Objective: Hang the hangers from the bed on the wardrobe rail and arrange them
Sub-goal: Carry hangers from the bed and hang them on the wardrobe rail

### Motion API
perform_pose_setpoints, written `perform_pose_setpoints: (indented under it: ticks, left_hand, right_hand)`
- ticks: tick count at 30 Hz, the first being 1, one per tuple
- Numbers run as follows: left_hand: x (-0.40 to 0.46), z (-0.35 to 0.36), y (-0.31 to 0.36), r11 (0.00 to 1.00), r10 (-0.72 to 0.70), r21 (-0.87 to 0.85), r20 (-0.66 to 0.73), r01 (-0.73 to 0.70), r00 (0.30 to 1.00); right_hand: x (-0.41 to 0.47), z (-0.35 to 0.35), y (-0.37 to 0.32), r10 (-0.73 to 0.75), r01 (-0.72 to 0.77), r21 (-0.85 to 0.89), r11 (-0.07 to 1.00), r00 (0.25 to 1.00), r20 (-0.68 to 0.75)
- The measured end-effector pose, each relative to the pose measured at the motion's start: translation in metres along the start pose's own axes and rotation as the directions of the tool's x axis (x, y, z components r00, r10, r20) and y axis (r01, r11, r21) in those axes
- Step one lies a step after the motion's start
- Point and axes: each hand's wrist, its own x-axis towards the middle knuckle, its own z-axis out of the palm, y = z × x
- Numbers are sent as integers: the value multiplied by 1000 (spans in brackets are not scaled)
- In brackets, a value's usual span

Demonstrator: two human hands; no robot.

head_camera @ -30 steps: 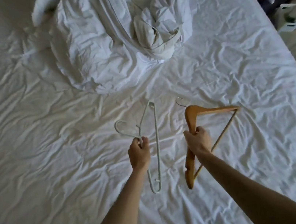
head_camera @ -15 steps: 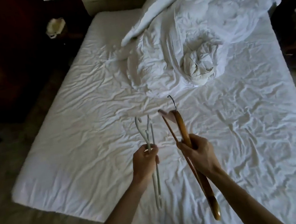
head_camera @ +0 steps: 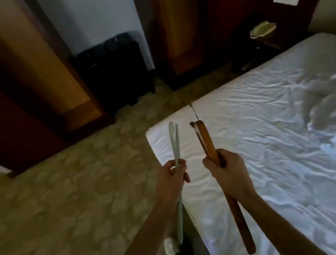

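The left hand [head_camera: 172, 182] gripped the pale hanger [head_camera: 174, 142], the right hand [head_camera: 227, 173] the wooden hanger [head_camera: 207, 141]. Both pointed hook-first toward the dark wardrobe [head_camera: 201, 19] at upper centre; no rail showed.

Bedroom, possibly a hotel room: bed [head_camera: 272, 133] with rumpled white sheet, dark wooden wardrobe [head_camera: 16, 95], black suitcase [head_camera: 115, 69], patterned floor [head_camera: 64, 197].

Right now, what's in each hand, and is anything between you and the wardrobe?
Left hand grips white hanger. Right hand grips wooden hanger. Both lifted off the bed. Open floor ahead, black suitcase by the wall.
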Motion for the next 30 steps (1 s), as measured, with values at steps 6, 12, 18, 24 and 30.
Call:
perform_pose_setpoints:
  ticks: [6,12,18,24,30]
  left_hand:
    - [77,-164,13,991,19,-121,-255,-51,967]
    - [160,-330,54,987,86,-91,-399,-133,913]
    - [239,-469,95,978,97,-115,-483,-173,870]
    - [344,-568,130,977,131,-81,-516,-200,847]
    - [488,-653,174,970,166,-60,-546,-236,821]
  right_hand:
    - [63,162,-109,-134,136,6,991,969,209]
    - [116,322,-215,-208,198,66,978,922,325]
    - [171,444,-314,-273,255,99,962,866,418]
    - [260,545,-389,-343,319,130,939,834,433]
    - [384,643,-460,-410,344,225,912,789,458]
